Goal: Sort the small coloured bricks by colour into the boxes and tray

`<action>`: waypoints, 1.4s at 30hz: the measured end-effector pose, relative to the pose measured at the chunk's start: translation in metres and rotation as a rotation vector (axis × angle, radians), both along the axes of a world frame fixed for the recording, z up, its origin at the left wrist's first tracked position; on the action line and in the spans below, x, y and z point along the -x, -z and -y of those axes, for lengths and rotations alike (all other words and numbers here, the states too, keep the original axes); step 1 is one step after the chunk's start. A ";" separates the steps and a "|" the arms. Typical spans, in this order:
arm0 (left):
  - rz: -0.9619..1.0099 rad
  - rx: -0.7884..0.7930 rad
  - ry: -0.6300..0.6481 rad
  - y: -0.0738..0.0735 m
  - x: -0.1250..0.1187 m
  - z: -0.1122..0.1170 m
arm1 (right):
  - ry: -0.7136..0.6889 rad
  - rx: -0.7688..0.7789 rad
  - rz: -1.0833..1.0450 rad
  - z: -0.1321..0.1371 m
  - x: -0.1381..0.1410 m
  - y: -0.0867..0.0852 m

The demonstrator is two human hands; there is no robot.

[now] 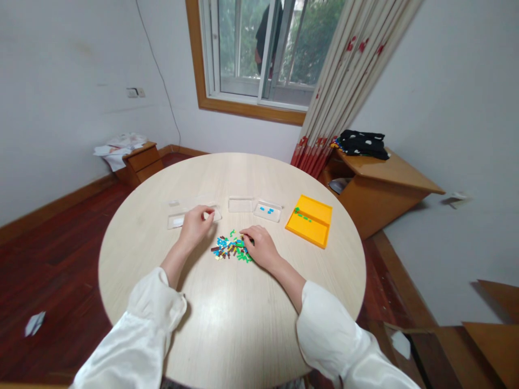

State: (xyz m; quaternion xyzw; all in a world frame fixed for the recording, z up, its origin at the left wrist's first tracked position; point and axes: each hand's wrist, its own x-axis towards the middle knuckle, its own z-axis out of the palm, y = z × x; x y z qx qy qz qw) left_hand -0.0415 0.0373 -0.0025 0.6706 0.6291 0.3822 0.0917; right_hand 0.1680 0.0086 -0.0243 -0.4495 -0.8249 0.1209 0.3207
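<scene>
A small heap of tiny coloured pieces (229, 249), blue, green, brown and yellow, lies on the round pale wooden table (231, 319). My right hand (261, 246) rests on the heap's right side, fingers curled down onto the pieces. My left hand (195, 222) reaches over a clear plastic tray (176, 220) at the left, fingers pinched together above it; what they hold is too small to make out. A second clear tray (240, 204) sits in the middle. A third clear tray (267, 210) holds a few blue pieces. An orange tray (310, 220) at the right holds green pieces.
A wooden side table (385, 186) with dark folded cloth (362, 143) stands at the right by a curtain (344, 81). A small wooden cabinet (140, 161) with papers is at the back left. Red-brown floor surrounds the table.
</scene>
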 end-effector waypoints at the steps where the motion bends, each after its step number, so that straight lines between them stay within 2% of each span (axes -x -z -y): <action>1: -0.009 0.023 0.083 0.001 -0.006 0.003 | 0.016 0.001 0.009 -0.001 0.000 0.000; 4: -0.098 0.128 0.303 0.007 -0.024 0.010 | 0.043 0.007 0.034 -0.002 -0.001 0.000; 6: -0.145 0.164 0.357 0.010 -0.033 0.013 | 0.045 0.009 0.039 -0.003 -0.001 0.000; 12: -0.237 0.219 0.266 0.007 -0.036 0.017 | 0.030 0.016 0.025 -0.003 -0.001 0.001; 15: -0.252 0.271 0.259 0.006 -0.035 0.017 | 0.027 0.019 0.018 -0.003 0.000 0.002; 21: -0.205 0.308 0.253 0.009 -0.037 0.018 | 0.008 0.011 -0.002 -0.003 0.001 0.001; 24: -0.153 0.259 0.238 0.010 -0.039 0.018 | 0.003 0.015 -0.003 -0.003 0.001 0.000; 26: -0.028 0.206 0.221 0.008 -0.041 0.017 | 0.003 0.017 -0.007 -0.003 0.000 0.000; 28: 0.206 0.193 0.200 0.006 -0.042 0.016 | 0.002 0.016 -0.015 -0.003 -0.001 0.000; 32: 0.809 0.272 0.230 -0.002 -0.042 0.015 | -0.006 0.014 -0.029 -0.002 -0.003 0.001; 35: 1.111 0.358 0.306 -0.008 -0.040 0.017 | -0.011 0.013 -0.033 -0.002 -0.004 0.002; 38: 1.240 0.409 0.332 -0.011 -0.041 0.019 | -0.008 0.015 -0.035 -0.002 -0.003 0.001; 42: 1.260 0.429 0.333 -0.012 -0.042 0.020 | -0.011 0.014 -0.028 0.000 -0.003 0.000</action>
